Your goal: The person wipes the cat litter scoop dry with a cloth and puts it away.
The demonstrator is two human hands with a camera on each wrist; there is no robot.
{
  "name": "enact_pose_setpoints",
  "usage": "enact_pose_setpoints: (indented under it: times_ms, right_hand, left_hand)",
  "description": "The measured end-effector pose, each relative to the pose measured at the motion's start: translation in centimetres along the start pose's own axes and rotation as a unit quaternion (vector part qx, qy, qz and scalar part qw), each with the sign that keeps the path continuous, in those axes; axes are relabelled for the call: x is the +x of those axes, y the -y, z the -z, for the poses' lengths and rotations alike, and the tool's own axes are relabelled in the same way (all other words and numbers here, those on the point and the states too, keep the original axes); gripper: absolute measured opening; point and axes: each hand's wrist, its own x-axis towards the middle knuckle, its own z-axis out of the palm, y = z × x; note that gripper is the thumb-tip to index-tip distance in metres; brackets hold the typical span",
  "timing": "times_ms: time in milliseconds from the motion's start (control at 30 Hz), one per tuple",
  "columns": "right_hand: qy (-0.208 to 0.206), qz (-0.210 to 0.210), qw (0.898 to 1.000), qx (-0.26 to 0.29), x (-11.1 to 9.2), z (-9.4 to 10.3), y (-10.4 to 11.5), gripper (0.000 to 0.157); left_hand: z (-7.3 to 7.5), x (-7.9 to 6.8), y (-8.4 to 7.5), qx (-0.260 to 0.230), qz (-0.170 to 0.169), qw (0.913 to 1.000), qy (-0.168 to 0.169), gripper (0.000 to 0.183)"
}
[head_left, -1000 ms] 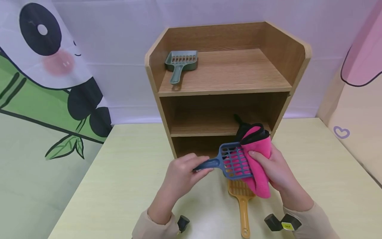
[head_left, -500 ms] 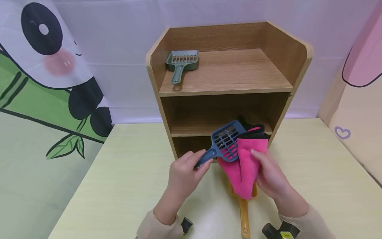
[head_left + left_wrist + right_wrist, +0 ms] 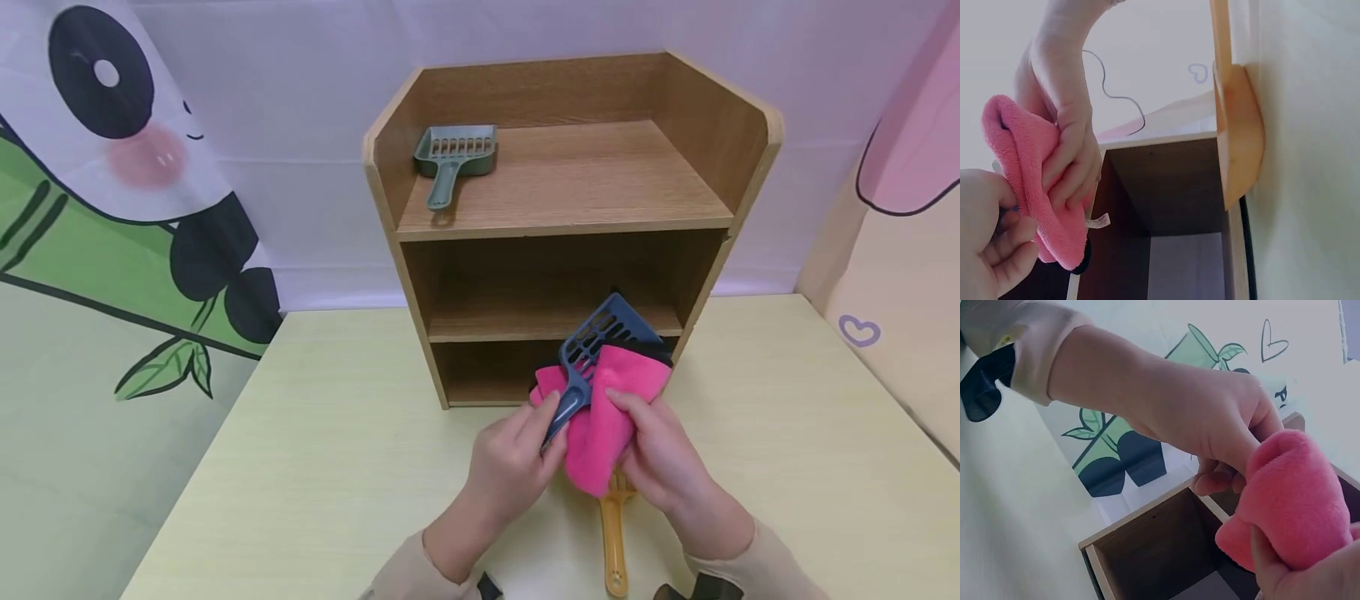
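My left hand (image 3: 510,458) grips the handle of a blue slotted litter scoop (image 3: 573,393), its head tilted up toward the right. A pink cloth (image 3: 611,400) with black edging is held in my right hand (image 3: 667,462), thumb on its front. The cloth wraps around the scoop, covering the lower right of its head and showing on its left side too. In the left wrist view, the folded cloth (image 3: 1029,181) hides most of the scoop. Below both hands, a yellow-orange litter scoop (image 3: 613,542) lies on the table, its head largely covered from above.
A wooden shelf unit (image 3: 566,227) stands at the back of the pale table (image 3: 337,467), right behind the hands. On its top level, at the left, sits a grey-green litter scoop (image 3: 456,154). A printed cloth backdrop (image 3: 315,150) hangs behind.
The blue scoop has swung from nearly level to steeply upright, and the left hand has moved right. The cloth has shifted left and now wraps both sides of the scoop.
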Motion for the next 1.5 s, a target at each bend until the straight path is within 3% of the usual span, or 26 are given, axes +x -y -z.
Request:
enact_pose_setpoints:
  times_ms: [167,367,633,833,1000,1100,1267,1500]
  right_hand:
    - [-0.060,-0.011,0.998,-0.006,0.7,0.7,0.0,0.050]
    - [-0.088,0.016,0.995,-0.037,1.3,1.1,-0.1,0.036]
    - [-0.115,0.040,0.991,-0.057,1.7,1.1,0.2,0.051]
    - [-0.151,0.124,0.978,-0.072,2.6,2.0,0.2,0.047]
    - [-0.185,0.179,0.963,-0.073,3.0,2.8,0.4,0.049]
    - [-0.183,0.173,0.966,-0.054,2.8,2.8,0.5,0.051]
    - [-0.150,0.105,0.983,0.008,2.1,2.1,0.4,0.053]
    - [-0.090,0.048,0.994,0.042,1.3,0.6,-0.4,0.052]
  left_hand:
    - [-0.1,-0.1,-0.4,0.023,-0.034,0.9991,0.015,0.031]
    - [-0.4,-0.3,-0.4,0.022,-0.033,0.9990,0.021,0.030]
    - [-0.2,-0.3,-0.3,0.016,-0.026,0.9992,0.024,0.030]
    - [-0.3,-0.2,-0.3,0.013,-0.025,0.9995,0.011,0.031]
    - [-0.2,-0.3,-0.3,-0.007,-0.009,0.9996,0.026,0.025]
    - [-0.2,-0.3,-0.3,-0.016,-0.001,0.9994,0.031,0.025]
    - [-0.2,-0.4,-0.2,-0.026,0.014,0.9989,0.036,0.025]
    - [-0.1,-0.4,-0.4,-0.035,0.038,0.9968,0.061,0.028]
